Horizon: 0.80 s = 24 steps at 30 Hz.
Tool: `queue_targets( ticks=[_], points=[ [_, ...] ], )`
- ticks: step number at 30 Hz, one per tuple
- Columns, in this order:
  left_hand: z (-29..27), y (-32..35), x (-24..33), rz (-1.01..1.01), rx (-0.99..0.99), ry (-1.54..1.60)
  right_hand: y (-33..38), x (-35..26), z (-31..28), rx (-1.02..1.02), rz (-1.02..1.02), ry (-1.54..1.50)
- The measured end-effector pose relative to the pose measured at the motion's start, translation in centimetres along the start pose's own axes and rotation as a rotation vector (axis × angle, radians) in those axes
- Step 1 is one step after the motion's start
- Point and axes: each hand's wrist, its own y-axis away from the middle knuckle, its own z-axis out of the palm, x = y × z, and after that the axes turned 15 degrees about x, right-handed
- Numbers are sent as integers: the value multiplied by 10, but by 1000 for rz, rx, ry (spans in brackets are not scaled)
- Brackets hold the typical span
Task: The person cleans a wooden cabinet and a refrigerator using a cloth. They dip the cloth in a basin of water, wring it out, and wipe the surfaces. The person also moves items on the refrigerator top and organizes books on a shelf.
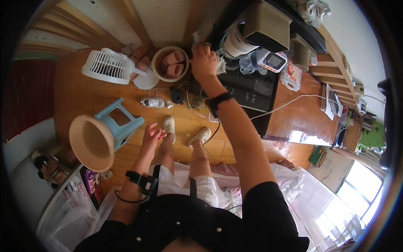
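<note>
A pale, wispy scrap (196, 37) stands just past the fingertips of the right hand (204, 59), at the far left edge of the black surface (239, 86); it is too blurred to name. That hand reaches forward, back turned up and fingers bent downward. Whether it is grasping anything I cannot tell, since its underside is hidden. Crumpled white material (221, 65) lies close beside it, on the right.

Little room opens around this hand. To its left, a narrow gap parts it from the rim of a round tub (154, 64) with pink items inside. To its right, a white bucket (238, 44), a grey-beige open box (266, 29) and a white-and-orange handheld device (273, 61) crowd the back of the black surface. The front part of that top is bare, and a glossy brown surface (289, 109) adjoins its right edge, crossed by a white cable (294, 100).

The left hand (153, 136) hangs in the air before the thigh, fingers loosely curled around nothing. Left of it are a blue stool (129, 129) and a beige basin (91, 143). Bare wooden floor (92, 98) stretches between these and a white fan (108, 67) farther forward.
</note>
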Motion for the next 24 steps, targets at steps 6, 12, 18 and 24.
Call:
queue_targets(
  ticks=[6, 12, 18, 24],
  points=[
    [-13, 6, -19, -21, 39, 9, 51, 6, -13, 78, -36, 60],
    [-41, -6, -20, -21, 115, 54, 134, 45, -66, -96, 351, -61],
    [-48, -13, -27, -26, 87, 66, 113, 20, -59, -50, 254, 3],
    [-40, -6, -21, -36, 64, 39, 44, -15, -9, -10, 279, 86]
  ],
)
